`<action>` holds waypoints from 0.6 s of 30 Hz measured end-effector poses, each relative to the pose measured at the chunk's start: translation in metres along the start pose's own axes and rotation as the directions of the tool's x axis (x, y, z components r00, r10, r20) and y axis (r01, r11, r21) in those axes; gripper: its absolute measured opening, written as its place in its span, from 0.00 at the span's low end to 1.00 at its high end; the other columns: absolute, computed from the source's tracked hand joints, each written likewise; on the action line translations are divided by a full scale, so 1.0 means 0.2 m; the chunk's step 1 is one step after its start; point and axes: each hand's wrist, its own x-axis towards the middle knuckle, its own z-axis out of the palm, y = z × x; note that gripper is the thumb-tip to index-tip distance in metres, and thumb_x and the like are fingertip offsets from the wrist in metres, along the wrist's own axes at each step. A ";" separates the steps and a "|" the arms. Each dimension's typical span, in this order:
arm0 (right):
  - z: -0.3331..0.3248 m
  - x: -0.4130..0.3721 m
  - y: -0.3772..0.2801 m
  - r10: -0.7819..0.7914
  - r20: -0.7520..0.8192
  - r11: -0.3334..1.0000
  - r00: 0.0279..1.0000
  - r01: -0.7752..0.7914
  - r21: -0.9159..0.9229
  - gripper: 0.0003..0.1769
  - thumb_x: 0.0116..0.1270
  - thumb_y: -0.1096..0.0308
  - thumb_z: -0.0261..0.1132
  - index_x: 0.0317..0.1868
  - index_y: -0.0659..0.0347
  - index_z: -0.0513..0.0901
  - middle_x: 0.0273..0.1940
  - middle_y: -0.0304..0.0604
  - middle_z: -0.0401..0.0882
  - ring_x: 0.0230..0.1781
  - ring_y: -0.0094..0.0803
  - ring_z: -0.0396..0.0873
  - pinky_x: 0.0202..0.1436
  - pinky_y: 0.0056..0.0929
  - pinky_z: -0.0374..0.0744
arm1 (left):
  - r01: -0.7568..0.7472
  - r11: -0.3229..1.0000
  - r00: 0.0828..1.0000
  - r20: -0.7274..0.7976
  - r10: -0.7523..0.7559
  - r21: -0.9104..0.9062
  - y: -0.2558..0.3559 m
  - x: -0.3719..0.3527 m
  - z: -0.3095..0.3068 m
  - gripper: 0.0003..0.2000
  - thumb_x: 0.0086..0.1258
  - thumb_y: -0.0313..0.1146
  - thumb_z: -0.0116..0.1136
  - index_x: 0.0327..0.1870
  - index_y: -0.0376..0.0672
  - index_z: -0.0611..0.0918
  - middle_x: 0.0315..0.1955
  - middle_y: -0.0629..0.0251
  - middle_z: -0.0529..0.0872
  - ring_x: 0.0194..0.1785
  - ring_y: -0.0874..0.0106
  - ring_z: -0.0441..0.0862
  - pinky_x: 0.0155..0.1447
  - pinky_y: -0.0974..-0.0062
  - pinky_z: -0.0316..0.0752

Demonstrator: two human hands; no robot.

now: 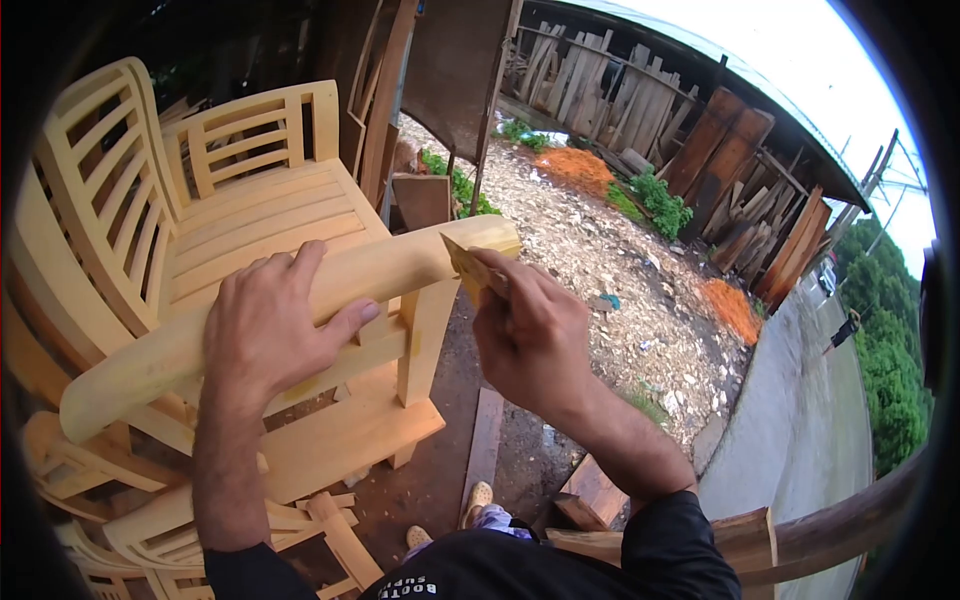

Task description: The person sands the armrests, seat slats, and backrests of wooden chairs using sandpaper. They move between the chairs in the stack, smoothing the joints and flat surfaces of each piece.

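Observation:
A pale unfinished wooden chair (250,215) with slatted back and seat stands in front of me. Its rounded armrest (400,265) runs from lower left to upper right. My left hand (270,325) lies on top of that armrest, fingers wrapped over it. My right hand (525,335) pinches a small folded piece of yellow sandpaper (462,262) and presses it against the armrest near its front end.
More unfinished chair frames (120,480) are stacked at lower left. Planks (380,90) lean behind the chair, boards (590,490) lie by my feet. Wood chips (600,230) cover the yard, with timber (730,160) stacked under a shed and a road (810,400) on the right.

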 end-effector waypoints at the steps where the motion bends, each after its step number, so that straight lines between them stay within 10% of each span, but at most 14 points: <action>1: -0.04 -0.03 0.03 0.050 -0.050 0.996 0.997 -0.046 0.073 0.21 0.62 0.81 0.63 0.57 0.68 0.83 0.37 0.50 0.88 0.30 0.39 0.86 0.33 0.36 0.84 | -0.010 1.000 1.000 -0.011 0.010 -0.002 0.00 0.00 0.00 0.34 0.65 0.59 0.68 0.62 0.39 0.81 0.44 0.47 0.89 0.51 0.48 0.86 0.59 0.52 0.79; 9: -0.11 -0.30 0.38 0.519 -0.155 0.757 0.841 -0.368 0.539 0.16 0.72 0.77 0.62 0.58 0.67 0.85 0.39 0.40 0.89 0.38 0.20 0.84 0.44 0.27 0.83 | -0.027 1.000 0.999 -0.040 0.028 0.015 0.00 0.00 0.01 0.35 0.64 0.58 0.70 0.62 0.38 0.81 0.44 0.47 0.89 0.50 0.48 0.87 0.58 0.53 0.79; 18: -0.03 -0.25 0.42 0.452 -0.159 0.870 0.878 -0.394 0.297 0.17 0.70 0.77 0.64 0.58 0.65 0.86 0.36 0.42 0.88 0.30 0.20 0.81 0.37 0.27 0.82 | 0.031 0.999 0.999 0.035 -0.032 0.015 0.03 0.01 -0.02 0.36 0.66 0.60 0.66 0.64 0.37 0.80 0.47 0.47 0.89 0.53 0.51 0.87 0.63 0.54 0.77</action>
